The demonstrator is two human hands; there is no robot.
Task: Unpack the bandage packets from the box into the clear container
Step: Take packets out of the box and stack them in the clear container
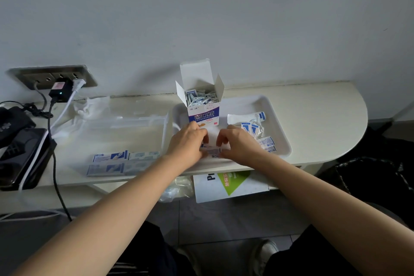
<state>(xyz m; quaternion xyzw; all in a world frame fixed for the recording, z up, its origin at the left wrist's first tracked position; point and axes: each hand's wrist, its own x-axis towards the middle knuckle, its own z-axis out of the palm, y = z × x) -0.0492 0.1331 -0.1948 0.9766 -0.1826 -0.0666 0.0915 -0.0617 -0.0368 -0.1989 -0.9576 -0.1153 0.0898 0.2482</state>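
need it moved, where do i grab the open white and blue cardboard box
Probably grip the white and blue cardboard box by its printed lower body, from the front across its side walls: it stands upright in the white tray, its open top flaps look flimsy.

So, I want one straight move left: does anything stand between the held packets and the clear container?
Only the white tray's left rim and the clear container's own right wall lie between it and the packets; the box stands farther back.
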